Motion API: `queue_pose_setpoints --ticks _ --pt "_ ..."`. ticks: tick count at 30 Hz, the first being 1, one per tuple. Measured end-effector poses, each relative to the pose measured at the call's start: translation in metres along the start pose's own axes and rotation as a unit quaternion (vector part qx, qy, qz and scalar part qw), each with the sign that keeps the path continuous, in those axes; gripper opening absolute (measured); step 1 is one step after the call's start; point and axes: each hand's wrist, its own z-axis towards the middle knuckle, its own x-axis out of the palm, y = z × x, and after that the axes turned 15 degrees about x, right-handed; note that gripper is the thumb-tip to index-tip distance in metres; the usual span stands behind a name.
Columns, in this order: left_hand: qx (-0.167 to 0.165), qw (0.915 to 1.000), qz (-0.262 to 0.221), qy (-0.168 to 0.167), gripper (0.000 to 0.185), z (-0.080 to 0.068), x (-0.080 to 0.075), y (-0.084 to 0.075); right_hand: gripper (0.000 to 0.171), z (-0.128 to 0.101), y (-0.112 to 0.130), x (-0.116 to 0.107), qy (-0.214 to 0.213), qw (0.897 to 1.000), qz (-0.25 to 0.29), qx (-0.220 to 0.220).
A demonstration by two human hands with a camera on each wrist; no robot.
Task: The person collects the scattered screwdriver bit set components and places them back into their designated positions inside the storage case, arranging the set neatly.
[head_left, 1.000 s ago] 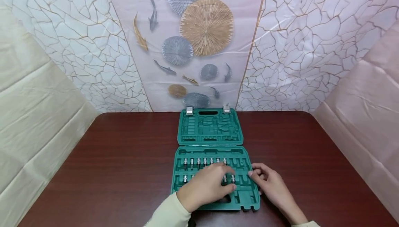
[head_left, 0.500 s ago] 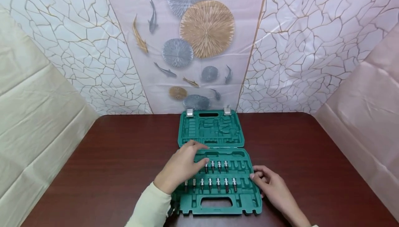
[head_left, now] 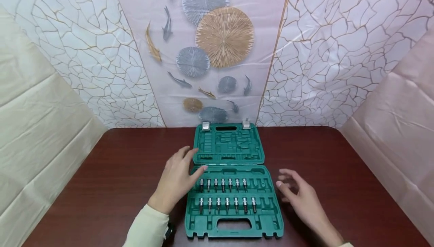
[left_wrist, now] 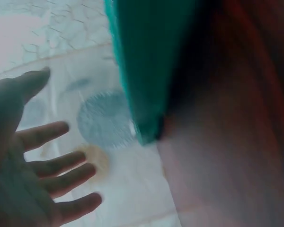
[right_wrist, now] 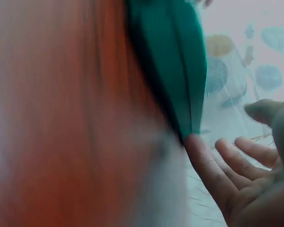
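Both hands are held with fingers spread and nothing grasped. On the head view, the left hand point(head_left: 176, 181) is placed at the left edge of the green tool case point(head_left: 234, 222), beside the hinge line where the two halves meet; its fingertips point(head_left: 202, 169) lie at or just over the rim of the near tray, though contact cannot be told for certain. On the left wrist view the same hand point(left_wrist: 23, 170) is seen palm open, fingers apart, with the blurred green case point(left_wrist: 146, 66) beside it. The right hand point(head_left: 300, 194) is kept just right of the case, near its right wall but apart from it, fingers loosely extended over the table point(head_left: 339, 171). On the right wrist view this hand point(right_wrist: 246, 175) is shown open, one fingertip close to the corner of the green case point(right_wrist: 173, 61); touching cannot be confirmed through the blur.

The case is laid open and flat at the middle of the dark red-brown table, handle cut-out towards the person. Two rows of metal bit sockets point(head_left: 227, 194) are seated upright in the near tray. The lid half point(head_left: 228, 145), moulded with empty recesses, is laid flat beyond, with two silver latches point(head_left: 205, 126) at its far edge. A pale sleeve point(head_left: 145, 228) is seen on the left arm. Behind the table, a backdrop point(head_left: 217, 47) printed with fish and round fan shapes is hung.
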Motion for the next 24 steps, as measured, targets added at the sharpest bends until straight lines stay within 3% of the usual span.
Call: queue_pose_setpoints --ticks 2,5,9,13,17,24 --pt "0.002 0.9995 0.027 -0.015 0.069 -0.003 -0.003 0.011 0.048 0.006 0.005 -0.007 -0.037 0.996 -0.066 -0.053" --pt "-0.004 0.998 0.06 -0.02 0.073 -0.005 -0.007 0.03 0.064 0.017 0.012 -0.014 -0.071 0.979 -0.159 -0.102" --pt "-0.016 0.9956 0.092 -0.01 0.077 -0.004 -0.015 0.051 0.081 0.035 0.017 -0.021 -0.09 0.96 -0.236 -0.124" --pt "-0.03 0.9932 0.113 -0.004 0.086 -0.001 -0.02 0.069 0.088 0.054 0.018 -0.023 -0.118 0.942 -0.279 -0.144" --pt "-0.042 0.9905 0.13 -0.014 0.095 0.003 -0.021 0.082 0.091 0.073 0.022 -0.025 -0.134 0.936 -0.288 -0.152" --pt "-0.062 0.9907 0.121 -0.003 0.103 0.011 -0.011 0.093 0.095 0.099 0.022 -0.03 -0.132 0.938 -0.296 -0.12"
